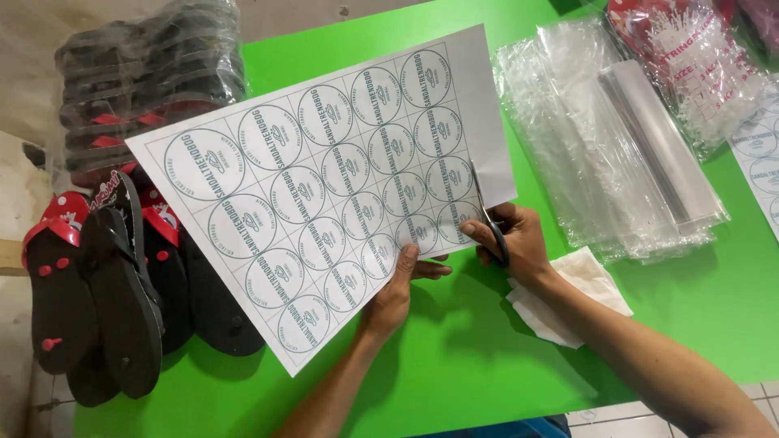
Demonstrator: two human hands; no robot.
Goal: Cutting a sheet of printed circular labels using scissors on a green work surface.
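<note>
Head view, looking down on a green table [454, 357]. Nearest the viewer, the left hand [398, 288] pinches the lower edge of a white sheet of round printed labels [324, 186], thumb on top and fingers beneath, which keeps the sheet lifted off the table and taut for the blades. Just beside it, the right hand [515, 239] is closed through the handles of a pair of scissors [487, 212]; the blades run up the sheet's right-hand margin along a printed grid line, though whether they are parted or shut is hard to tell at this size. A crumpled white paper [568, 296] lies under the right forearm. Farther right sits a stack of clear plastic bags [608, 154]; at far left, black and red flip-flops [114, 284], some bagged behind.
</note>
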